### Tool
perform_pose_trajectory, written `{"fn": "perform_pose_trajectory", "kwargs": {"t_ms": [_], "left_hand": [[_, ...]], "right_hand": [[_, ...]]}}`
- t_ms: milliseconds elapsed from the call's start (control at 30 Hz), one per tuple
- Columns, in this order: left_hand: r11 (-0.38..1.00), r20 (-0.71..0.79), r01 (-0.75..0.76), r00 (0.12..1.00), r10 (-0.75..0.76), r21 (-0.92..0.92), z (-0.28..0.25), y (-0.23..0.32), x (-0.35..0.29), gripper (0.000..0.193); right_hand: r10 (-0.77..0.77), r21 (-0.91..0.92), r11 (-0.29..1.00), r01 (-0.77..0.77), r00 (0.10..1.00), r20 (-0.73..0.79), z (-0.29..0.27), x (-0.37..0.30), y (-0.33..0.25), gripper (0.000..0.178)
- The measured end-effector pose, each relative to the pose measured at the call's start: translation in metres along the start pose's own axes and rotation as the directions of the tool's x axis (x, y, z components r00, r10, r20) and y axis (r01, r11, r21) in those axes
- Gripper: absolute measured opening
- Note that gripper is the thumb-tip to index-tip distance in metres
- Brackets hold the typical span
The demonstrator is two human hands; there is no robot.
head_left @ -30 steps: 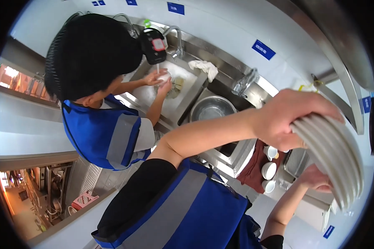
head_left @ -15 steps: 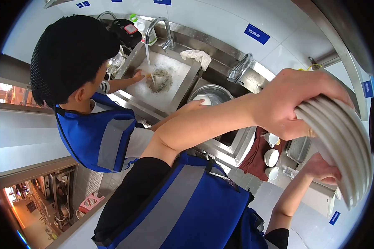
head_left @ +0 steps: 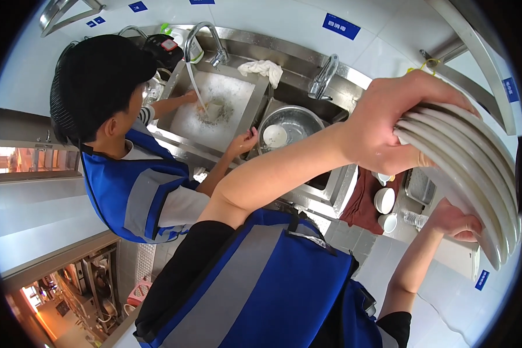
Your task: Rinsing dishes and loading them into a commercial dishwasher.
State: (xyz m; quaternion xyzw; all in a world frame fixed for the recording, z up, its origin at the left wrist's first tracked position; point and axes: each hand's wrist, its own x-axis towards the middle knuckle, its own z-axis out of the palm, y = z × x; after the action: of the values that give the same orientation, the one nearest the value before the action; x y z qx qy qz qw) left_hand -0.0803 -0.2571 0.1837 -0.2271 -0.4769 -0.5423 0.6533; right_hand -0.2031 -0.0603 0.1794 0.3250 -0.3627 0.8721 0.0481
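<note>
left hand (head_left: 391,119) and right hand (head_left: 453,220) hold plates (head_left: 470,159) by edges, apart from sink (head_left: 343,194).

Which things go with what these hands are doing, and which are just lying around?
In use:
- stacked pale plates, gripped by the left hand, with the right hand at their lower edge

Lying around:
- crumpled white cloth
- white crockery on brown cloth
- clear bottle

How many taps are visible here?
3: left tap beyond the co-worker's cap, partly hidden; middle tap over the foamy sink; right tap behind the metal basin. Others may be hidden.
</note>
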Motion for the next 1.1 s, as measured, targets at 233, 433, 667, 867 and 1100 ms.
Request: {"fn": "perform_pose_trajectory", "kwargs": {"t_ms": [233,433,667,867,1100], "left_hand": [[0.999,0.036,-0.036,0.999,0.036,0.005,-0.002,-0.006,0.003,0.046],[0.999,-0.032,0.014,0.999,-0.015,-0.039,-0.001,-0.01,-0.003,0.047],[0.998,0.019,0.034,0.999,-0.033,-0.055,-0.008,-0.003,-0.003,0.043],[0.999,0.114,-0.045,0.992,0.047,-0.02,-0.012,0.01,0.002,0.034],[0.987,0.174,-0.016,0.985,-0.012,0.157,-0.035,0.027,0.01,0.035]], "right_hand": [[0.064,0.059,0.997,-0.058,0.993,-0.097,-0.007,-0.002,0.012,0.065],[0.08,0.08,0.995,-0.067,0.98,-0.181,0.013,-0.007,0.017,0.066],[0.0,-0.136,0.989,-0.061,0.911,-0.413,0.081,-0.015,0.016,0.065],[0.104,-0.017,0.994,-0.108,0.984,-0.144,-0.031,0.009,0.018,0.064],[-0.032,0.063,0.998,0.029,0.999,0.042,-0.011,-0.008,0.056,0.056]]}}
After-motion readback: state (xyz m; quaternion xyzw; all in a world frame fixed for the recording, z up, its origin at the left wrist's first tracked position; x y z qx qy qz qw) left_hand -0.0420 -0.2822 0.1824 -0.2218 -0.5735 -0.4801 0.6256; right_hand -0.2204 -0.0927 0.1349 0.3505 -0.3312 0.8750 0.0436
